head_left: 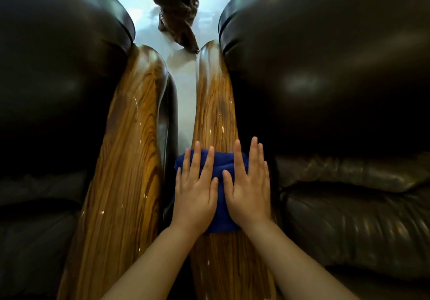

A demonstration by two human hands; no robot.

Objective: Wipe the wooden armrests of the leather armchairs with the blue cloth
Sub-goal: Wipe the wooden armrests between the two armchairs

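From the head camera, the blue cloth (223, 167) lies bunched across the right-hand wooden armrest (215, 104), roughly midway along its length, and overhangs the inner edge toward the gap between the two armchairs. Both hands press on it flat, side by side: the left hand (195, 188) on the overhanging side, the right hand (250, 190) nearer the dark leather cushion (325, 78). The fingers of both are stretched out and slightly spread, pinching nothing, which looks meant to spread weight over the cloth so it can be pushed along the grain. The left-hand armrest (130, 136) has no cloth on it. No containers are in view; a dark carved object (176, 8) stands on the pale floor beyond.
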